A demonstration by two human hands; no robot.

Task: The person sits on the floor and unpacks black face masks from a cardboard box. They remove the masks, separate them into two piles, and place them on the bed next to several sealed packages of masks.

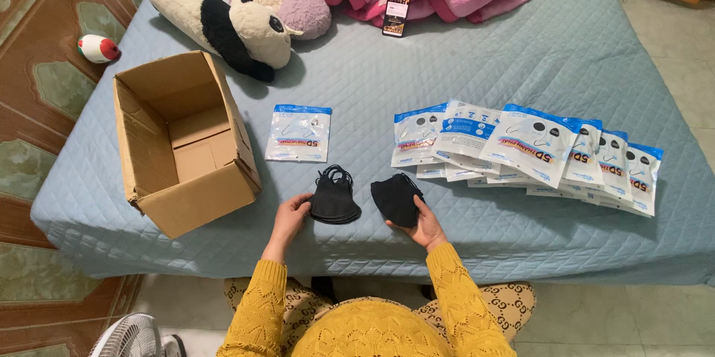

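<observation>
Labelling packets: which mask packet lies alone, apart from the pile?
The single packet beside the cardboard box; the other packets overlap in a fanned row at right.

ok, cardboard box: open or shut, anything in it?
Open and empty. The box lies with its flaps spread and its opening toward the camera; only bare cardboard shows inside. It sits left of the left hand, apart from it.
</observation>
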